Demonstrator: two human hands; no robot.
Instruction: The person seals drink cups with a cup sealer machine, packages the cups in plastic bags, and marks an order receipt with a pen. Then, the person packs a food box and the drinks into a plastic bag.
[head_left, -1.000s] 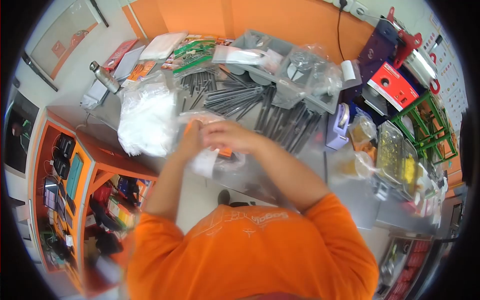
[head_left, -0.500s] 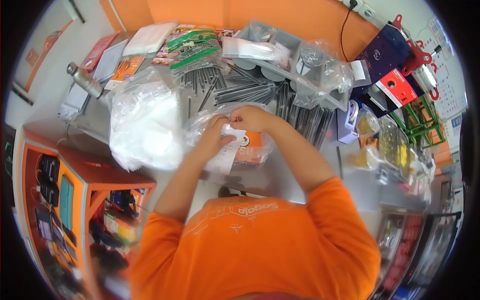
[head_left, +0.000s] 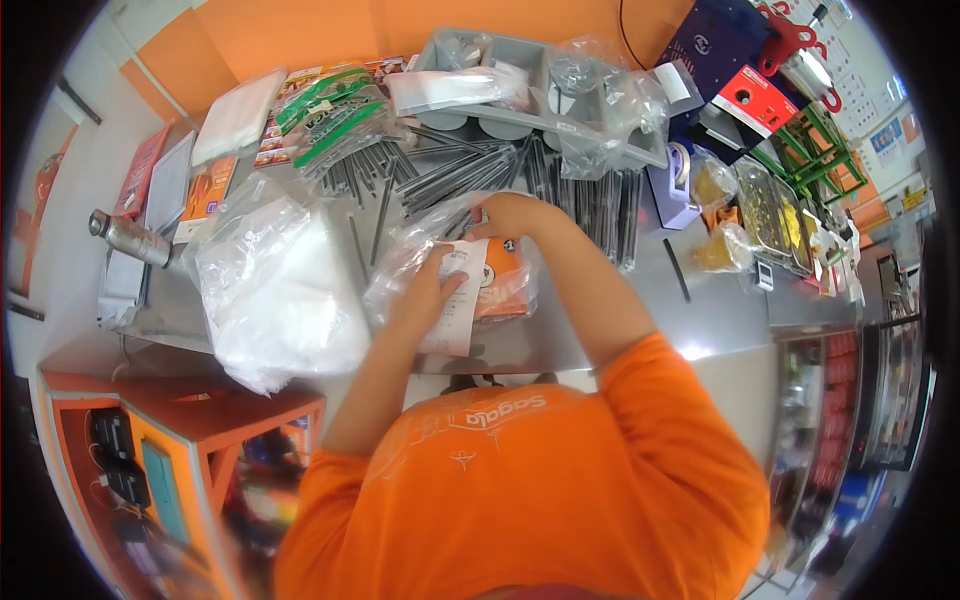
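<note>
An orange box (head_left: 505,285) with white lettering lies inside a clear plastic bag (head_left: 395,290) at the front of the metal table. A long white paper receipt (head_left: 455,320) lies over the left part of the box. My left hand (head_left: 430,290) is closed on the receipt's left edge, its thumb on the paper. Just beyond the box, my right hand (head_left: 512,218) has its fingers curled in at the bag's far side, pinching the plastic. The fingertips of both hands are partly hidden.
A large stack of white plastic bags (head_left: 275,290) is on the left. Behind lie several black straws (head_left: 465,180), green-striped packets (head_left: 335,115) and a grey divided tray (head_left: 540,120). A purple tape dispenser (head_left: 675,190) stands right; a metal bottle (head_left: 130,238) is far left.
My hands have moved apart; they were together at the top of the bag. My left hand has come down onto the receipt. The camera view has shifted, showing more of the table front.
</note>
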